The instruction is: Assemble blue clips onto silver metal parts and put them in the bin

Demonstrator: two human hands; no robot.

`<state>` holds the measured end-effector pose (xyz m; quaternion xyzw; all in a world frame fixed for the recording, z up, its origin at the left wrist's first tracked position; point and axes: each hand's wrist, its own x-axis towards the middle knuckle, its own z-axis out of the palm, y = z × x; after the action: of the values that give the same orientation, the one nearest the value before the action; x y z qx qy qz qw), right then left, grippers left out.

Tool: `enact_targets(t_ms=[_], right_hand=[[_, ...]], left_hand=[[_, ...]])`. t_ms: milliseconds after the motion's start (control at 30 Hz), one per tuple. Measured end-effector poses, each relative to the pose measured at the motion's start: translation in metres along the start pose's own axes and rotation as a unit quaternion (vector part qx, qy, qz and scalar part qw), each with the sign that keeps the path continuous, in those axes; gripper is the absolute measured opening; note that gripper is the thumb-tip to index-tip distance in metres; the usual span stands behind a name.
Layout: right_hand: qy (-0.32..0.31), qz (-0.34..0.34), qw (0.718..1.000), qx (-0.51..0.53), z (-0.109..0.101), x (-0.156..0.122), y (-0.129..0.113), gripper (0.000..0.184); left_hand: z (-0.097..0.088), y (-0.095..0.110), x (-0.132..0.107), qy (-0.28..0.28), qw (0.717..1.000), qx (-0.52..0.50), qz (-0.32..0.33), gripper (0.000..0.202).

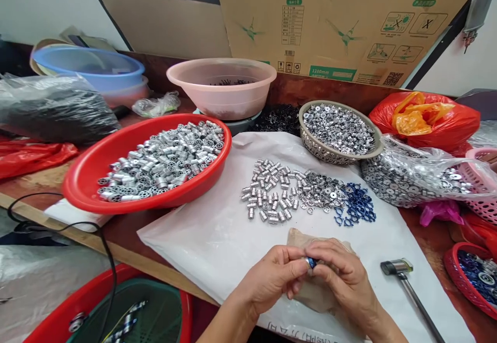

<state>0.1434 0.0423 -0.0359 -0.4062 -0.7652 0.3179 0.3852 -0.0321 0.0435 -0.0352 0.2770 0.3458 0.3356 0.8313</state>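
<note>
Small held part (311,263) was glossy blue metal. Loose spools (163,161) were bright, smooth silver metal. Red basin (79,190) under them was glossy plastic. Pink basin (221,105) was smooth plastic, slightly matt. Sheet (194,239) on tabletop was matt white plastic, crinkled. Tabletop (116,234) was worn brown wood, rough. Carton (341,22) behind was matt corrugated cardboard. Hammer head (396,267) was polished metal.

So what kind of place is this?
Probably a small workshop for hand assembly. A red basin is heaped with small metal parts, more lie on a white sheet, and the left hand and right hand hold a small blue piece.
</note>
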Motion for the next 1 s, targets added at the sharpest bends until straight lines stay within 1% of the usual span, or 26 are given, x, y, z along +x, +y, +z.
enact_targets(t_ms=[100,133,167,233,267,333,400,467,500,567,633,667,700,733,767,800,900,967,1000], right_hand=[[0.009,-0.046,0.998,-0.034,0.005,-0.003,-0.003,0.026],[0.019,-0.056,0.997,-0.049,0.007,-0.005,-0.003,0.028],[0.033,-0.063,0.995,-0.065,0.01,-0.007,-0.003,0.03],[0.073,-0.065,0.99,-0.102,0.015,-0.011,-0.002,0.032],[0.096,-0.06,0.987,-0.118,0.018,-0.013,-0.001,0.032],[0.132,-0.042,0.981,-0.134,0.02,-0.014,0.002,0.03],[0.139,-0.024,0.983,-0.116,0.02,-0.013,0.002,0.027],[0.099,-0.007,0.993,-0.062,0.016,-0.012,0.0,0.025],[0.061,0.004,0.998,-0.027,0.013,-0.011,-0.002,0.024],[-0.038,0.03,0.998,0.039,0.006,-0.005,-0.005,0.021],[-0.135,0.053,0.986,0.078,-0.001,0.008,-0.002,0.017],[-0.157,0.061,0.984,0.064,-0.002,0.018,0.002,0.016],[-0.161,0.066,0.984,0.032,-0.003,0.031,0.008,0.016],[-0.146,0.071,0.987,-0.014,-0.001,0.045,0.016,0.019],[-0.104,0.071,0.987,-0.099,0.002,0.061,0.025,0.021],[-0.081,0.074,0.985,-0.133,0.006,0.077,0.034,0.023],[-0.059,0.086,0.978,-0.179,0.021,0.117,0.054,0.024],[-0.054,0.093,0.976,-0.19,0.028,0.13,0.057,0.025],[-0.051,0.096,0.976,-0.189,0.029,0.13,0.055,0.026]], left_hand=[[0.001,-0.002,-0.002,0.092,0.994,-0.045,0.024,0.034],[0.003,-0.004,-0.002,0.114,0.99,-0.07,0.036,0.033],[0.005,-0.006,-0.001,0.122,0.987,-0.096,0.046,0.031],[0.01,-0.01,0.0,0.115,0.982,-0.142,0.058,0.031],[0.013,-0.011,0.001,0.113,0.98,-0.148,0.063,0.032],[0.016,-0.012,0.001,0.112,0.984,-0.121,0.063,0.037],[0.014,-0.011,0.0,0.093,0.991,-0.081,0.047,0.042],[0.007,-0.011,-0.001,0.042,0.996,-0.075,-0.001,0.043],[0.003,-0.011,-0.002,0.018,0.996,-0.083,-0.03,0.043],[-0.005,-0.013,-0.003,-0.012,0.992,-0.099,-0.078,0.041],[-0.008,-0.016,-0.002,-0.011,0.991,-0.103,-0.084,0.038],[-0.007,-0.017,-0.001,-0.001,0.992,-0.106,-0.071,0.037],[-0.005,-0.019,0.0,0.015,0.992,-0.114,-0.054,0.036],[-0.002,-0.019,0.001,0.036,0.991,-0.127,-0.036,0.035],[0.001,-0.019,0.002,0.057,0.988,-0.143,-0.021,0.034],[0.004,-0.019,0.003,0.075,0.984,-0.16,-0.01,0.036],[0.01,-0.014,0.005,0.103,0.973,-0.204,0.01,0.039],[0.01,-0.011,0.005,0.116,0.968,-0.223,0.02,0.037],[0.009,-0.009,0.005,0.123,0.965,-0.229,0.026,0.037]])
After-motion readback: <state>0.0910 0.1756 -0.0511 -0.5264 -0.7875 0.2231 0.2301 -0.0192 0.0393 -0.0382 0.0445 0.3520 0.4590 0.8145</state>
